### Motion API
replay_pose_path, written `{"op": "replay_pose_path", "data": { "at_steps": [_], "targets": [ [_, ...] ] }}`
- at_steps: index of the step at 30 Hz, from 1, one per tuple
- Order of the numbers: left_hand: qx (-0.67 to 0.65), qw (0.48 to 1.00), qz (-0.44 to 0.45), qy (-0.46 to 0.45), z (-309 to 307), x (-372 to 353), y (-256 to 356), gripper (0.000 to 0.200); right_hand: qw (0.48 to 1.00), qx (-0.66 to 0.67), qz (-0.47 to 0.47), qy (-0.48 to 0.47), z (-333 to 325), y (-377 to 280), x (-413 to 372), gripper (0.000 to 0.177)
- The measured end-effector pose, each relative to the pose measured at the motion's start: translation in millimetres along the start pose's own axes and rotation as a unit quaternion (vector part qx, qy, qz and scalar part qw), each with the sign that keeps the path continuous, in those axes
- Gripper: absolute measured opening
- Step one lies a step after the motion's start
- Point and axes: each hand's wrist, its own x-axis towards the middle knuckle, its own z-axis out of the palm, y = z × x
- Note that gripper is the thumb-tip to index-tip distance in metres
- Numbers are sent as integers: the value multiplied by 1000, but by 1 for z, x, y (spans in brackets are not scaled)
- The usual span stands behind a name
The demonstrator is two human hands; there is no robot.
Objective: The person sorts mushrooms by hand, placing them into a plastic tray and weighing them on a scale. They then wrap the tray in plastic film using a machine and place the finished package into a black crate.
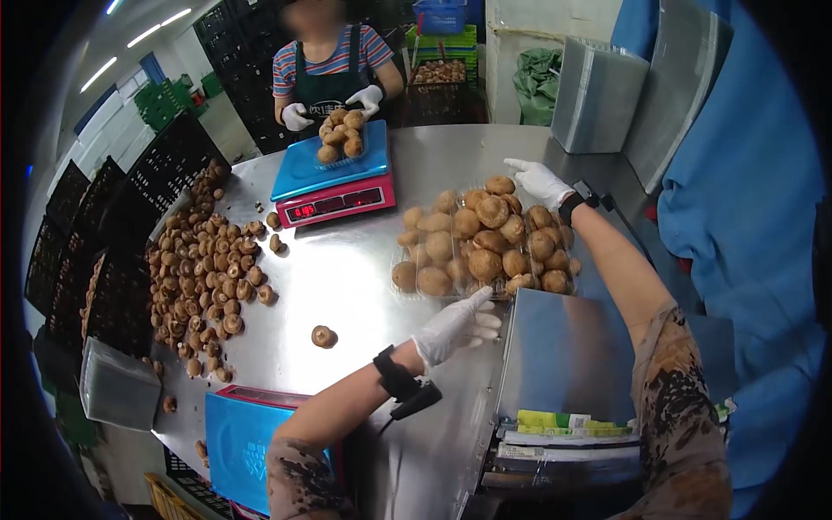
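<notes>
Several clear plastic trays (432, 293) filled with brown mushrooms (485, 263) stand close together on the metal table, some with mushrooms heaped high. My left hand (455, 331), in a white glove, is at their front edge, fingers stretched out and apart. At the back right of the same group, my right hand (539, 180) is also gloved in white. Its fingers point left beside the topmost mushrooms, and its palm holds nothing. Both wrists wear black straps. Right of my left hand is a box-shaped machine with a smooth metal top (568, 351).
Across the table (364, 269), a person with gloved hands (368, 100) is at a blue-topped scale (295, 173) bearing a mushroom tray. Loose mushrooms (204, 277) are piled at left; one lies alone mid-table. Another scale (238, 451) stands near front. Stacked empty trays (598, 95) are back right.
</notes>
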Motion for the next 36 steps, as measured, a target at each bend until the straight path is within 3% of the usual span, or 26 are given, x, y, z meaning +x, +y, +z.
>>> {"op": "replay_pose_path", "data": {
  "at_steps": [2,4,7,11,14,16,23,27,36],
  "targets": [
    [-128,992,-14,15,6,9,0,56,998,63,14,-15,4,-3,1,50],
    [-112,993,6,17,7,13,-6,52,990,104,95,-31,4,-11,-3,44],
    [-88,995,46,18,3,12,-9,45,982,142,127,9,3,-20,-11,37],
    [-71,995,49,52,0,13,0,38,986,140,85,39,1,-1,-5,31],
    [-61,993,62,84,0,4,9,34,970,207,112,65,-3,-3,-7,28],
    [-48,991,74,100,-2,-2,19,33,985,122,83,95,-11,-4,-6,27],
    [18,981,137,135,-10,-19,67,31,971,136,91,176,-53,-44,-33,25],
    [92,981,136,100,-1,-47,88,34,957,190,114,185,-89,-70,-106,22],
    [258,959,101,-66,74,-57,66,25,947,155,218,179,-128,-74,-350,25]
  ]
}}
